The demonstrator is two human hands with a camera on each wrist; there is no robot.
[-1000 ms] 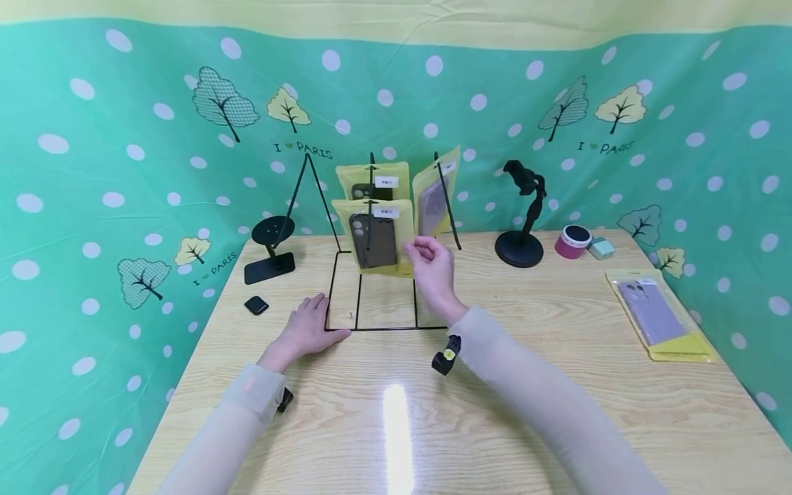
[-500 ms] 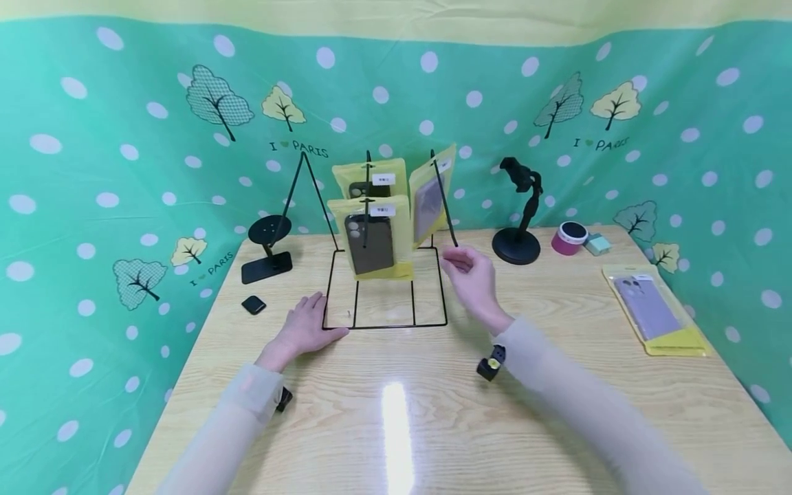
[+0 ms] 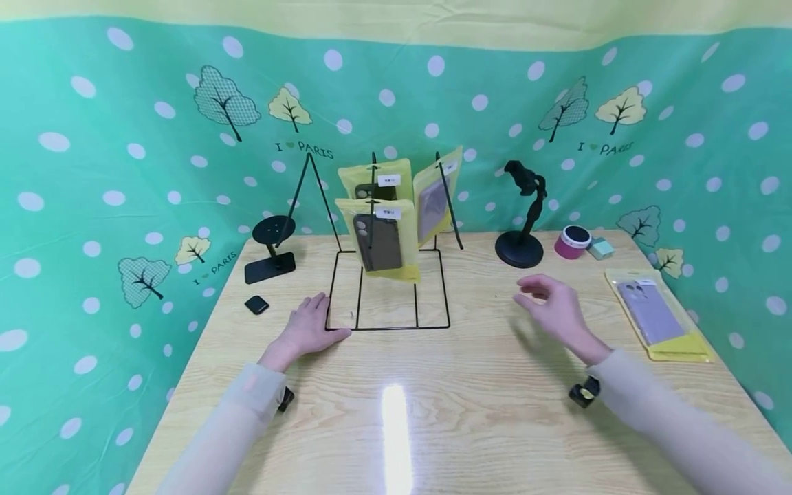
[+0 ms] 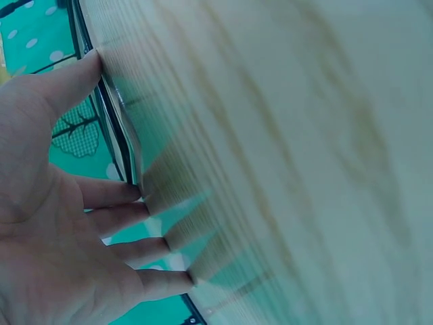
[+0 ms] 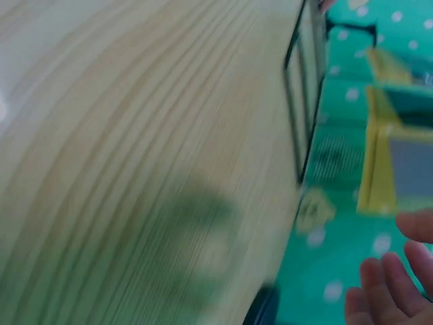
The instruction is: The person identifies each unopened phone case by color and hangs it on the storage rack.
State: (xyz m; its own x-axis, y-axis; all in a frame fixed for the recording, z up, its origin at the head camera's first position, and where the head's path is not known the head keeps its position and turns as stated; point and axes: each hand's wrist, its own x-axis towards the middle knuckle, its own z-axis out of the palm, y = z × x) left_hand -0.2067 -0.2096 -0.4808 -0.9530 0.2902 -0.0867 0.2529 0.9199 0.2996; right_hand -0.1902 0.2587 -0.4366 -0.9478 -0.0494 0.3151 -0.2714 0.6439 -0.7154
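We see the left hand (image 3: 307, 328) lying flat on the wooden table (image 3: 470, 412), fingers straight, its fingertips touching the front left corner of the black wire display rack (image 3: 388, 289). Three yellow phone case packets (image 3: 385, 237) hang on the rack. The right hand (image 3: 553, 307) hovers above the table, well apart from the rack, with fingers loosely curled and grasping nothing. One more yellow packet (image 3: 657, 314) lies flat near the right edge of the table, right of this hand. A black phone holder (image 3: 522, 216) stands behind it.
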